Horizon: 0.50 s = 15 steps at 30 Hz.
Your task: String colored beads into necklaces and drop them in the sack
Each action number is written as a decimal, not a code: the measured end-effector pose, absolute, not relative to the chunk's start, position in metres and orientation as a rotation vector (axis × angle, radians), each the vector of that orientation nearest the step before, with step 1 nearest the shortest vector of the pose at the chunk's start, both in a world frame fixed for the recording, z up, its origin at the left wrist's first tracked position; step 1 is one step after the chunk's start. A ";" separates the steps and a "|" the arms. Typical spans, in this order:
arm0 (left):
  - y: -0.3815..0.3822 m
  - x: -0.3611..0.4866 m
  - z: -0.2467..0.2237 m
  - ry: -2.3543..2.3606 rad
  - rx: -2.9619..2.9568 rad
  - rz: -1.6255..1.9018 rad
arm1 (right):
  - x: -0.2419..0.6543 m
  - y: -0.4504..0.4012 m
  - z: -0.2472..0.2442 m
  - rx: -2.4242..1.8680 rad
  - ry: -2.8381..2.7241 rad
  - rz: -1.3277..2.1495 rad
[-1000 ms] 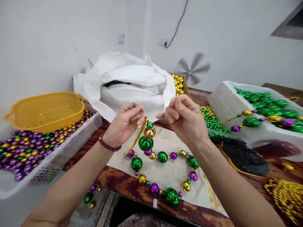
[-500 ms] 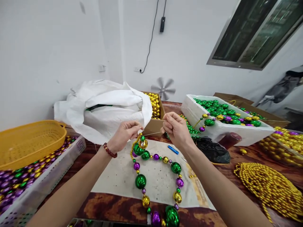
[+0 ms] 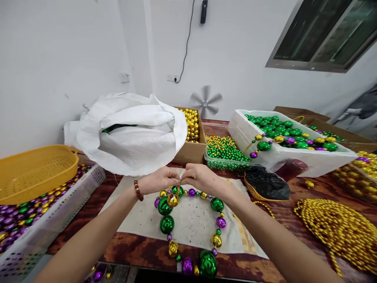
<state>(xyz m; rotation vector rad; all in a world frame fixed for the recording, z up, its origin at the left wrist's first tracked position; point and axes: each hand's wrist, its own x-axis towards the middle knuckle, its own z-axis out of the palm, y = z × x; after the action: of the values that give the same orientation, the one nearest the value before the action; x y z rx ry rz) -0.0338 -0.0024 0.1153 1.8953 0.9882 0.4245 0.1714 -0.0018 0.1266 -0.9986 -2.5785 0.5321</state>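
Note:
My left hand (image 3: 163, 180), with a brown bead bracelet at the wrist, is closed in a pinch at the top of a bead necklace (image 3: 208, 263). Facing it, my right hand (image 3: 196, 177) is pinched too, its fingertips meeting those of the left; what lies between them is too small to make out. Green, purple and gold beads form a loop below the hands, over a pale cloth (image 3: 194, 224) and down past the table's front edge. A gold ball (image 3: 173, 199) hangs just under my left fingers.
A white sack (image 3: 135, 145) and a box of gold beads (image 3: 191, 147) stand behind. Left is a yellow basket (image 3: 38, 169) on a crate (image 3: 59, 212). Right are a foam box of green beads (image 3: 309, 161), a black bag (image 3: 266, 184) and coiled gold strands (image 3: 338, 232).
My hands have come together; before, they were apart with a thin thread stretched between them. The small green and gold beads in the clear tray now show. The blue object on the cloth is hidden.

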 end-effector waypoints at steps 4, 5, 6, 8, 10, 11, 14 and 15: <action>-0.007 -0.027 0.113 1.026 1.836 0.366 | 0.183 -0.013 0.123 -1.014 -2.797 0.370; -0.008 -0.026 0.113 1.037 1.821 0.397 | 0.187 -0.013 0.120 -0.984 -2.797 0.354; -0.009 -0.024 0.113 1.051 1.793 0.447 | 0.190 -0.014 0.116 -0.944 -2.782 0.355; -0.010 -0.022 0.112 1.070 1.697 0.594 | 0.199 -0.014 0.107 -0.864 -2.706 0.400; -0.011 -0.022 0.112 1.060 1.559 0.759 | 0.207 -0.016 0.100 -0.822 -2.564 0.527; -0.012 -0.022 0.112 1.044 1.492 0.828 | 0.211 -0.019 0.098 -0.810 -2.464 0.635; -0.015 -0.018 0.112 0.977 1.355 0.942 | 0.214 -0.027 0.094 -0.708 -2.068 1.065; -0.016 -0.016 0.113 0.955 1.328 0.963 | 0.211 -0.028 0.093 -0.652 -1.908 1.189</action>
<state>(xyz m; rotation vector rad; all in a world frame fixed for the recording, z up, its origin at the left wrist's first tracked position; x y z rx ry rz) -0.0157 -0.0164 0.1126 1.3285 0.9546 0.9635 0.2111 -0.0284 0.0934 -0.6515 -1.9085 1.1887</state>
